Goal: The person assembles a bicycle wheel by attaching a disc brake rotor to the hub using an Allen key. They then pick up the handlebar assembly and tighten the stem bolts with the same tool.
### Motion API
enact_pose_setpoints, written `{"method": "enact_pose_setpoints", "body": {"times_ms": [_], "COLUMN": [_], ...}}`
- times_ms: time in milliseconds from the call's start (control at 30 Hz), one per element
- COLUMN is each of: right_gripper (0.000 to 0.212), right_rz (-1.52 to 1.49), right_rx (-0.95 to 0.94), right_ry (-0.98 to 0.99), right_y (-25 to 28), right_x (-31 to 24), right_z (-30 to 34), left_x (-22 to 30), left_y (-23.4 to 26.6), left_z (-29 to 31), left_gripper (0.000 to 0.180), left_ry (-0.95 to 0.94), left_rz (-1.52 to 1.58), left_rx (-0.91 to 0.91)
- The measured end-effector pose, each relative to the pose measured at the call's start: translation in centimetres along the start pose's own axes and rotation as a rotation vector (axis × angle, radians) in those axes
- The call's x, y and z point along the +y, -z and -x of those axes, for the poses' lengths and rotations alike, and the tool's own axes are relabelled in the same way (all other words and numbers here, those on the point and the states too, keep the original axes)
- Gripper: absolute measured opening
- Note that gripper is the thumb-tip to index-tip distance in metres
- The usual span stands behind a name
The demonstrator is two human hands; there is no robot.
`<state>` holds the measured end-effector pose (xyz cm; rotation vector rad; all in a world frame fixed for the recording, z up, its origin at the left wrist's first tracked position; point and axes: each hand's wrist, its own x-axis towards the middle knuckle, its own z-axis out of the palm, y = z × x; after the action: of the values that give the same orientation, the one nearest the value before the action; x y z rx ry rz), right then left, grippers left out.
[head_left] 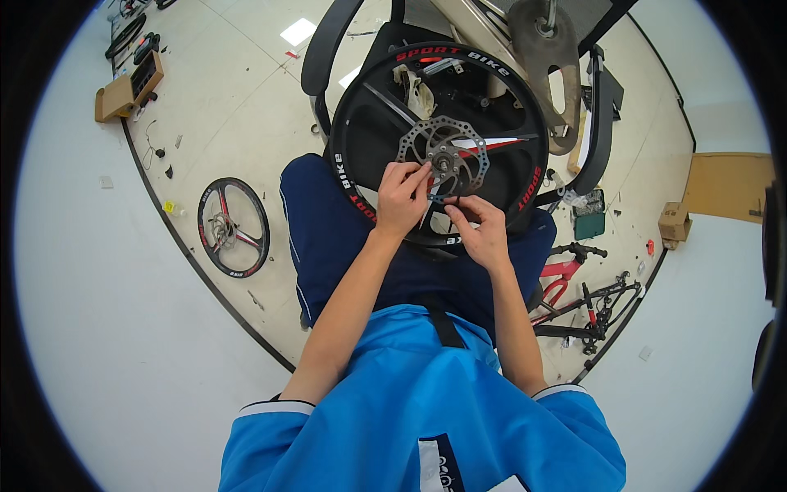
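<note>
A black bicycle wheel with wide spokes and red and white markings lies across my lap and the chair seat. On its hub sits a silver brake disc with holes around its rim. My left hand has its fingertips pinched together at the disc, close to the hub; whatever they hold is hidden. At the disc's near edge, my right hand pinches with thumb and forefinger. A thin dark thing shows at its fingertips, too small to name.
A black chair with armrests stands under the wheel, a metal frame part beyond it. A second wheel rests on the floor at left. At right are a red bicycle frame, a green case and a cardboard box.
</note>
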<state>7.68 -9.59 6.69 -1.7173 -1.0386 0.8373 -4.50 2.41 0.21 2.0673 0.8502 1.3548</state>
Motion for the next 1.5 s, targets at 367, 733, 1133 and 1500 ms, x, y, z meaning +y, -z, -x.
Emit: {"method": "enact_pose_setpoints", "body": {"times_ms": [367, 733, 1133, 1500], "right_gripper": [0.016, 0.017, 0.017, 0.018], "right_rz": [0.01, -0.023, -0.032, -0.039], "right_rx": [-0.003, -0.008, -0.015, -0.021], "right_ry": [0.024, -0.034, -0.038, -0.045], "right_y": [-0.4, 0.1, -0.2, -0.2], "right_x": [0.1, 1.1, 1.1, 1.5], "right_z": [0.1, 0.8, 1.0, 1.2], "left_x": [0.3, 0.0, 0.7, 0.4], "left_y": [0.0, 0.6, 0.0, 0.0], "left_z": [-0.6, -0.8, -0.8, -0.7], "left_gripper": [0.022, 0.022, 0.019, 0.015], "left_ry": [0.024, -0.033, 0.103, 0.119], "left_rz": [0.054, 0.05, 0.062, 0.083], "left_rx": [0.003, -0.068, 0.009, 0.025]}}
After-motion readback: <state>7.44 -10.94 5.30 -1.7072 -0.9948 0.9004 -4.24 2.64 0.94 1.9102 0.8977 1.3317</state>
